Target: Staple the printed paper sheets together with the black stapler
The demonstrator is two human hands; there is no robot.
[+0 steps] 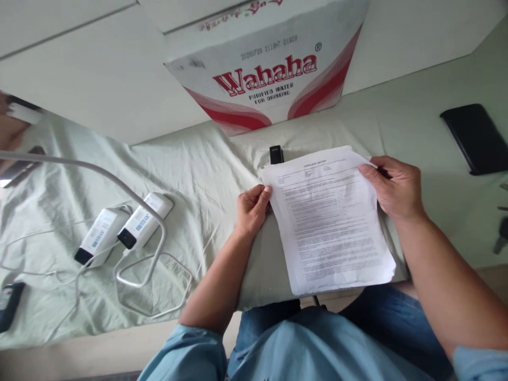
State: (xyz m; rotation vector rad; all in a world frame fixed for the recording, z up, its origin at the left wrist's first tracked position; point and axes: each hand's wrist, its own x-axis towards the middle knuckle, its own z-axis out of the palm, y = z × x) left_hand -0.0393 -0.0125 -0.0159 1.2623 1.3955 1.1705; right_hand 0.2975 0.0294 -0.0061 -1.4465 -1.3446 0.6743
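A few printed sheets of paper (331,227), stacked and slightly wrinkled, are held up over the table's near edge with the text facing me. My left hand (254,207) pinches their upper left edge between thumb and fingers. At the upper right corner, my right hand (395,185) grips the same sheets, thumb on top and fingers behind. Just beyond the top edge of the paper lies a small black object (276,154), partly covered by it; I cannot make out what it is.
A Wahaha water carton (273,74) stands at the back. Two white power banks (145,219) with white cables (159,248) lie to the left. On the right are a black phone or wallet (476,137) and keys (502,233). Part of another person's hand (11,127) shows at far left.
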